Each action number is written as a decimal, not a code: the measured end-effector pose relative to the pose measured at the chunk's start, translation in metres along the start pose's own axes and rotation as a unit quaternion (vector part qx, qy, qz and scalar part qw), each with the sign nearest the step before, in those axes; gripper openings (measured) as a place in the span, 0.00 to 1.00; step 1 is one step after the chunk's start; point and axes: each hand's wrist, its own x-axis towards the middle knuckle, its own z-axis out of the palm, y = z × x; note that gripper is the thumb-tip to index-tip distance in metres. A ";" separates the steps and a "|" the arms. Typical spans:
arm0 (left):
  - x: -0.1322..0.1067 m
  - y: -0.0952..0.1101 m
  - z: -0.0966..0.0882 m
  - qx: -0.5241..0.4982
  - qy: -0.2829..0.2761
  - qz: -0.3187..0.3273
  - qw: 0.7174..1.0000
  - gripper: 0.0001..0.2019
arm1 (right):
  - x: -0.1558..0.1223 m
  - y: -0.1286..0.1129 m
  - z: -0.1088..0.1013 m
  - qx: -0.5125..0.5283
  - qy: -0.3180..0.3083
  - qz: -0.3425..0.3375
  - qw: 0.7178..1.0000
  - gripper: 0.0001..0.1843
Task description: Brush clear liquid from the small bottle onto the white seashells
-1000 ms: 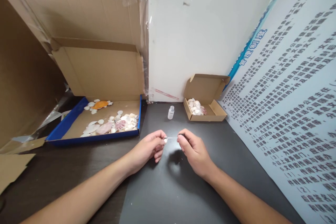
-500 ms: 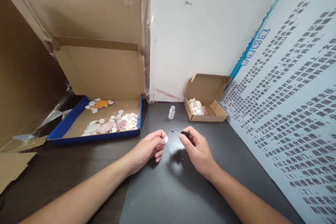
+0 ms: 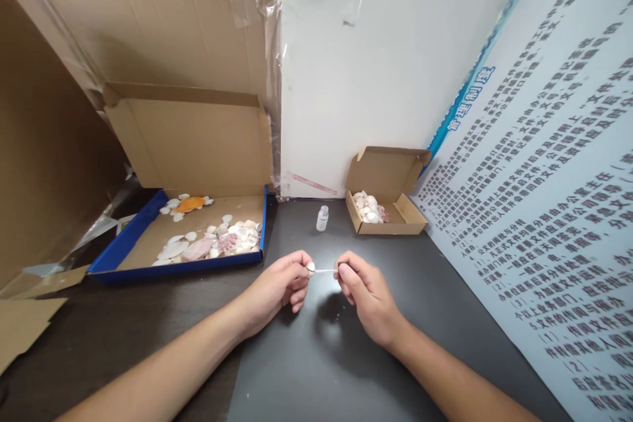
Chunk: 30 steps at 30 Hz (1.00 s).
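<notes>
Between thumb and forefinger, my left hand [image 3: 281, 287] pinches a small white seashell [image 3: 311, 268]. My right hand [image 3: 366, 293] is closed on the black cap of a brush applicator, the cap now mostly hidden by the fingers. From it the thin clear stem of the brush applicator [image 3: 325, 271] reaches left, its tip meeting the shell. Behind the hands a small clear glue bottle [image 3: 322, 218] with a white label stands upright without its cap.
A blue-rimmed cardboard box [image 3: 178, 271] at left holds many shells and an orange shell [image 3: 190, 204] ringed by white ones. At back right stands a smaller open cardboard box [image 3: 390, 228] with shells. A printed board [image 3: 558, 244] leans along the right side.
My right hand has turned and brought the brush from a gap away to the shell. My left hand keeps the shell nearly in place. The camera view has shifted slightly.
</notes>
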 end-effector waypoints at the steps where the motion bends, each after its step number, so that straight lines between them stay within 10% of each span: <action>1: 0.000 0.000 0.000 -0.002 0.001 0.000 1.000 0.05 | -0.001 0.000 0.000 0.001 -0.007 -0.001 1.000 0.20; 30: 0.001 -0.001 -0.002 0.021 0.004 -0.001 1.000 0.04 | 0.001 -0.002 0.000 0.001 0.014 0.005 1.000 0.18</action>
